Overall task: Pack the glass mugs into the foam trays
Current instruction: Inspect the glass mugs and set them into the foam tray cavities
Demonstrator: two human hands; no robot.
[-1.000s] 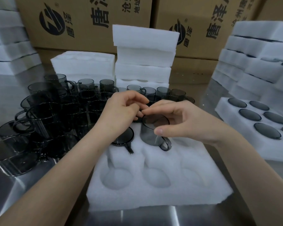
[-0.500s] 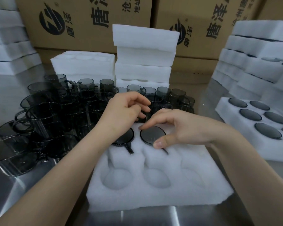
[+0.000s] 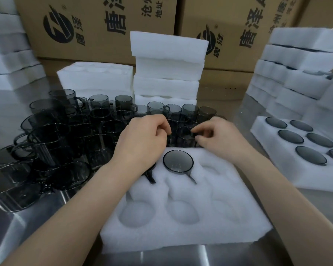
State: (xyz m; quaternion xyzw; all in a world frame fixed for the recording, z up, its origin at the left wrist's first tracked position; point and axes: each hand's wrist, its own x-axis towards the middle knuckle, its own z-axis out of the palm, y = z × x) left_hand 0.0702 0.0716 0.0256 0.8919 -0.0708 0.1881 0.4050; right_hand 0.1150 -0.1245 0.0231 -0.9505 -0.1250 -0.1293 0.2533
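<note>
1. Both hands are over the far edge of the foam tray (image 3: 183, 233). The left hand (image 3: 142, 144) and right hand (image 3: 217, 140) have their fingers curled inward toward each other.
2. Grip state: the right hand's forefinger and thumb sit at the side of an upright mug (image 3: 184, 138). Whether they have closed on it cannot be told. The left hand's curled fingertips lie near the same cluster, and contact cannot be told either.
3. Position of work: the loose mugs (image 3: 65, 143) stand on the steel table (image 3: 12, 233), left of and behind the tray. One seated mug (image 3: 178, 161) fills the rear middle pocket, with its handle in the slot pointing toward the wearer. A second handle (image 3: 150, 177) shows below the left hand.
4. Governing relation: the upright mug stands just beyond the tray's far edge, between the hands, with its axis vertical. The right hand is the nearer. The empty rear-right pocket (image 3: 208, 167) lies directly below that hand (the short route, in my judgement).
5. Progress: early. Four pockets appear empty.
6. Noted: a filled tray (image 3: 267, 150) lies to the right.
</note>
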